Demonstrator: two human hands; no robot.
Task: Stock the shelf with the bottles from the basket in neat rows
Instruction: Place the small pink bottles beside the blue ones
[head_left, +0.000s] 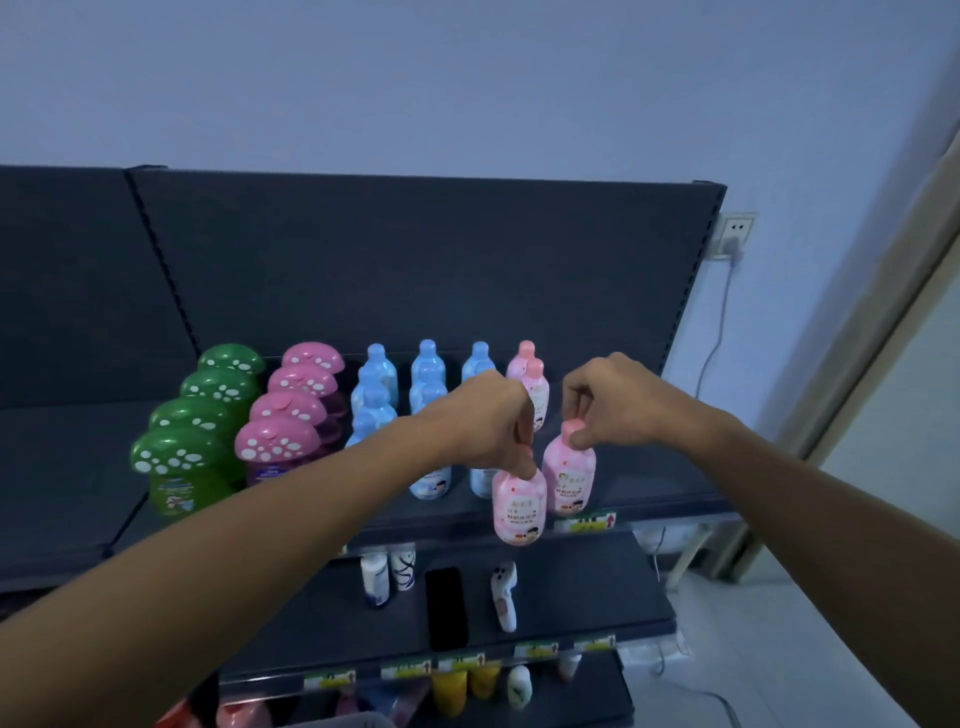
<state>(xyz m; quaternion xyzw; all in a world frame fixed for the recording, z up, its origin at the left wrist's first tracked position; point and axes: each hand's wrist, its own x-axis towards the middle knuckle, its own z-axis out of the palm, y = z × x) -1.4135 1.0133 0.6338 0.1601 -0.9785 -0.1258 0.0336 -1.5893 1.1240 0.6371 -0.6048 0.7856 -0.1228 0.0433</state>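
My left hand (488, 421) pinches the cap of a pink bottle (519, 506) that hangs in front of the top shelf's front edge (457, 519). My right hand (608, 400) pinches the pink cap of a second pink bottle (570, 475), which stands near the shelf's front at the right. Behind them stand two more pink bottles (535, 382) in a row. To the left are rows of blue bottles (376, 384), pink mushroom-capped bottles (291, 415) and green mushroom-capped bottles (192, 436). The basket is barely visible at the bottom edge.
The lower shelf (571, 597) holds two white bottles (387, 571), a black phone (445, 605) and a white handheld device (505, 595). Yellow and other bottles stand on the shelf below. A wall socket (732, 236) with a cable is at the right.
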